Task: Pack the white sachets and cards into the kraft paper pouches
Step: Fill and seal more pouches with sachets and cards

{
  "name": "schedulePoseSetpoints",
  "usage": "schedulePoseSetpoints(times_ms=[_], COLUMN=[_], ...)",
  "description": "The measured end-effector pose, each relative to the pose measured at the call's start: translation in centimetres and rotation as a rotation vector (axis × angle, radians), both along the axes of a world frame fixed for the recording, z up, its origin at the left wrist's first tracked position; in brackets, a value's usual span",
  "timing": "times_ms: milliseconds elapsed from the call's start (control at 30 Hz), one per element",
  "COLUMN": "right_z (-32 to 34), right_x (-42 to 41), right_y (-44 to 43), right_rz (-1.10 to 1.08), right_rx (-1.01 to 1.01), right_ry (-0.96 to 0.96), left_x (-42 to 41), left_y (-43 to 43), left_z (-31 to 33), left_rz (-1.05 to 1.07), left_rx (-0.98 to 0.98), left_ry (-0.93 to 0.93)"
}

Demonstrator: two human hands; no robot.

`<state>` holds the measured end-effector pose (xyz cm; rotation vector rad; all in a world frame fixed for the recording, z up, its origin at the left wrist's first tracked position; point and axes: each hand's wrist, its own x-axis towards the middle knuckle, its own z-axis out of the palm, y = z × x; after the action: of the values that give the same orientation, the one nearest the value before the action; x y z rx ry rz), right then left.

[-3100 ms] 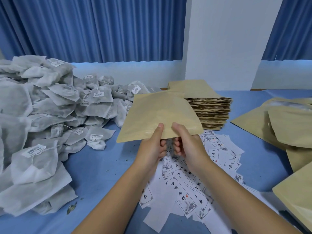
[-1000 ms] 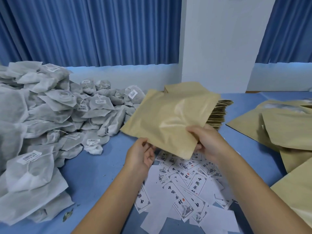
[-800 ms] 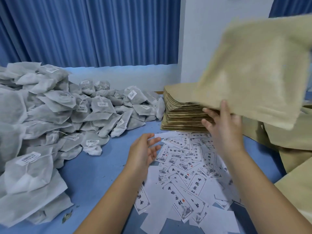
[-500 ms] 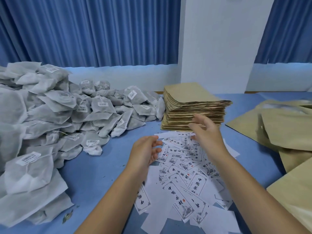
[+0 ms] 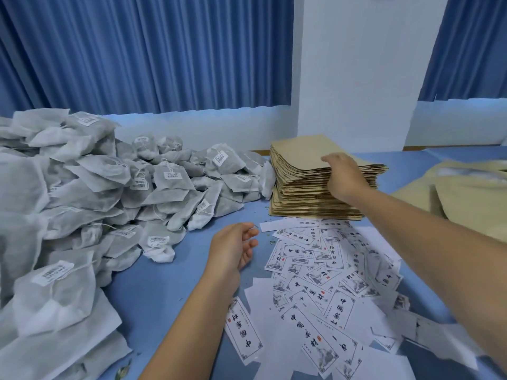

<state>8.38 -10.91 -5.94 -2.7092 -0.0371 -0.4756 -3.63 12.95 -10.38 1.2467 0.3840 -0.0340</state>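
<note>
A fresh round begins: the pouch held in both hands moments ago has gone to the loose heap of kraft pouches (image 5: 466, 196) at the right. The right hand (image 5: 345, 178) has now reached the stack of empty pouches (image 5: 296, 153) at the far middle of the worktop (image 5: 164, 283). Its fingers lie over the top pouch at the stack's near right corner; whether the grip is pinching it yet cannot be told. The left hand (image 5: 233, 250) hovers beside the scattered cards (image 5: 315, 270), its grip spread and relaxed, holding nothing. The stack lies flat, its long axis seemingly running near to far; which end is the mouth does not show. White sachets (image 5: 82, 201) are heaped at the left.
</note>
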Motion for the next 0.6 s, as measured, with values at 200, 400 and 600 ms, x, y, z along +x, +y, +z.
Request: schedulePoseSetpoints(times_ms=[200,400,600], right_z=[0.2,-1.0,-0.8], right_x=[0.6,-1.5,-4.6], right_y=[-0.6,0.5,1.9], right_rz=[-0.110,0.009,0.129], right_rx=[-0.425,-0.332,-0.311], right_ry=[0.191,-0.342,-0.339], left_x=[0.5,0.0,-0.6], left_y=[0.0,-0.6,-1.0], left_z=[0.0,-0.1,-0.4], left_rz=[-0.022,-0.062,-0.091], left_rx=[0.013,0.090,0.167], left_ry=[-0.009,-0.031,-0.094])
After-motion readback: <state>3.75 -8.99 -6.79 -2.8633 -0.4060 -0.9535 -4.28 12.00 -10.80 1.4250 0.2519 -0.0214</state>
